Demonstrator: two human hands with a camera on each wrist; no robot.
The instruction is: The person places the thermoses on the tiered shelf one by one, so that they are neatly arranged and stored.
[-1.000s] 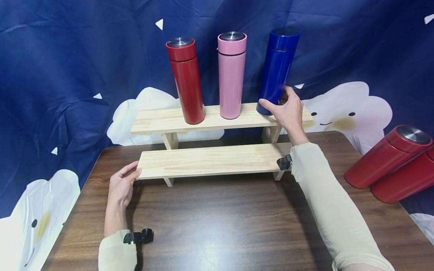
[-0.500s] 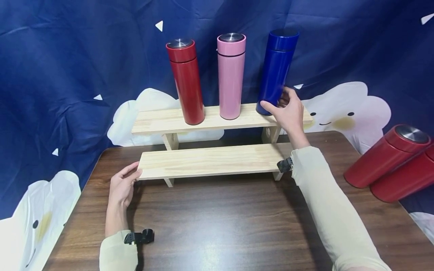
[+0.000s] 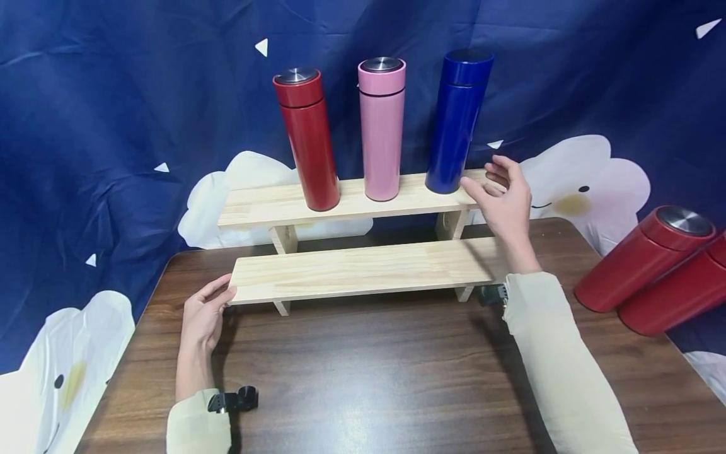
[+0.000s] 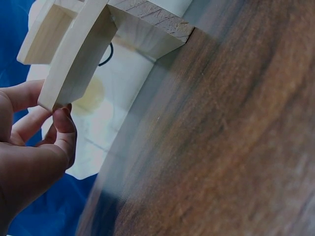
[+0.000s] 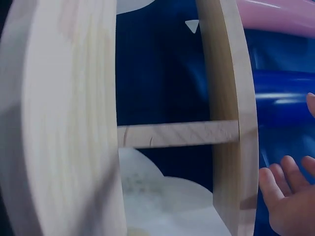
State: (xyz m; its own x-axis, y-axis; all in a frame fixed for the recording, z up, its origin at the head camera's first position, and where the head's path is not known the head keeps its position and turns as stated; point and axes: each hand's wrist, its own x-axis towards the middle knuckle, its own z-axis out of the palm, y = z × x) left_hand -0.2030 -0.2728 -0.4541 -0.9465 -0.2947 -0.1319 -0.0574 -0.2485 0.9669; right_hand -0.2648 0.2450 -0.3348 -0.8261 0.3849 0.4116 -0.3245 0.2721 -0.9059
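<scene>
A two-tier wooden shelf stand (image 3: 363, 270) stands on the table, with three thermos bottles upright along its upper board. The red bottle (image 3: 310, 148) is at left, the pink bottle (image 3: 382, 142) in the middle and the blue bottle (image 3: 456, 129) at right. My left hand (image 3: 202, 318) pinches the left end of the lower board; the left wrist view shows thumb and fingers (image 4: 64, 130) at its corner. Just right of the blue bottle's base is my right hand (image 3: 507, 200), fingers spread and loosely bent, holding nothing. In the right wrist view it appears beside the upper board.
Two more red bottles (image 3: 643, 258) stand side by side at the right of the brown wooden table (image 3: 351, 372). Close behind the stand hangs a dark blue curtain (image 3: 142, 94) with white cloud shapes.
My right hand has let go of the blue bottle and moved right, away from it. The bottle stays upright on the upper board. My left hand keeps its hold on the lower board.
</scene>
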